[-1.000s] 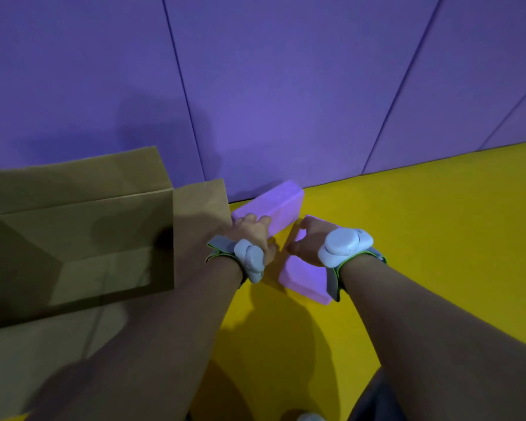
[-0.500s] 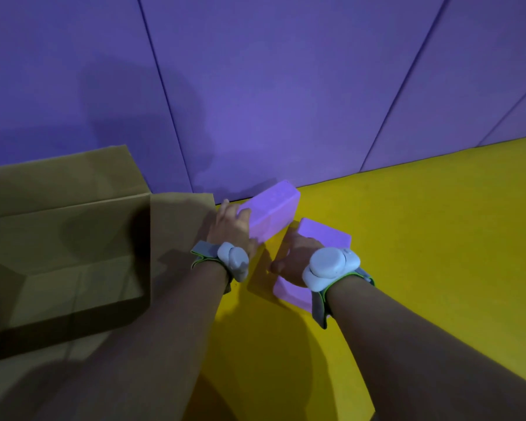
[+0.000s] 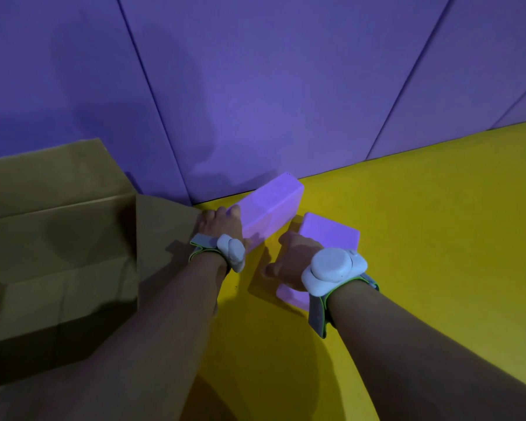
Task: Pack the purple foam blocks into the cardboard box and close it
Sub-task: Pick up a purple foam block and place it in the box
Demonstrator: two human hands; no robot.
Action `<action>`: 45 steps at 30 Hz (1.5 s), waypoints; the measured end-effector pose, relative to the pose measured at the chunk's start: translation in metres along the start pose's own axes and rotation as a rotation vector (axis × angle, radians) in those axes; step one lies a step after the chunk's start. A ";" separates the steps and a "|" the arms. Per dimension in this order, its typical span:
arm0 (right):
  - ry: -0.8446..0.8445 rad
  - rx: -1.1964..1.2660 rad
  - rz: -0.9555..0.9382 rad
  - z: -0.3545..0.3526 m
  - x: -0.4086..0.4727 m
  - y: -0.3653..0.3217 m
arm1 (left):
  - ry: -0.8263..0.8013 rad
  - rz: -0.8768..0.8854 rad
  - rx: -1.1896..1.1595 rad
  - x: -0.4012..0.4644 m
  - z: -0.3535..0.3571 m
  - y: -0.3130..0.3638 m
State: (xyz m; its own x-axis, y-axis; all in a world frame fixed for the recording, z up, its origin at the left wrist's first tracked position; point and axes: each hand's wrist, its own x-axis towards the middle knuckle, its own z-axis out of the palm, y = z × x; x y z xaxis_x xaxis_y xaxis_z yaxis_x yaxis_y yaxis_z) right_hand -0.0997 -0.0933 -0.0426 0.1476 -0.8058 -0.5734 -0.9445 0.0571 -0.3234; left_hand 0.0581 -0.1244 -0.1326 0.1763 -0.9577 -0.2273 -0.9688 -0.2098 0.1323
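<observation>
While the left hand curls its fingers around the near end of one purple rectangular foam block and the right hand clasps a second purple foam block lying on the yellow floor mat, each grip should firm up before lifting both leftward into the open brown cardboard box just beside them.

Place: looked like a padded play or gym room, not a home or office.
Wall: purple padded panels with slanted seams.
Floor: yellow mat, meeting the wall's foot.
Light: dim, violet-tinted.
Furniture: none seen along the wall.
</observation>
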 end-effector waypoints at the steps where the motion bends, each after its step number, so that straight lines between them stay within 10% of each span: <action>1: -0.002 0.003 -0.003 0.000 0.000 0.000 | -0.002 -0.004 -0.013 0.002 0.001 0.000; 18: 0.036 0.070 0.037 -0.011 -0.005 0.005 | 0.125 0.086 -0.207 -0.002 -0.012 0.013; 45: 0.619 -0.089 0.062 -0.063 -0.084 0.077 | 0.363 0.491 -0.245 -0.135 -0.123 0.049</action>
State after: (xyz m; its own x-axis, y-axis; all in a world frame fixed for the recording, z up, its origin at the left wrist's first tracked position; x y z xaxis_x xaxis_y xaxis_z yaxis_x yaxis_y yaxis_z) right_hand -0.2028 -0.0579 0.0280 -0.0802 -0.9960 -0.0381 -0.9707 0.0868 -0.2240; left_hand 0.0079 -0.0299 0.0235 -0.1871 -0.9502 0.2494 -0.8913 0.2709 0.3636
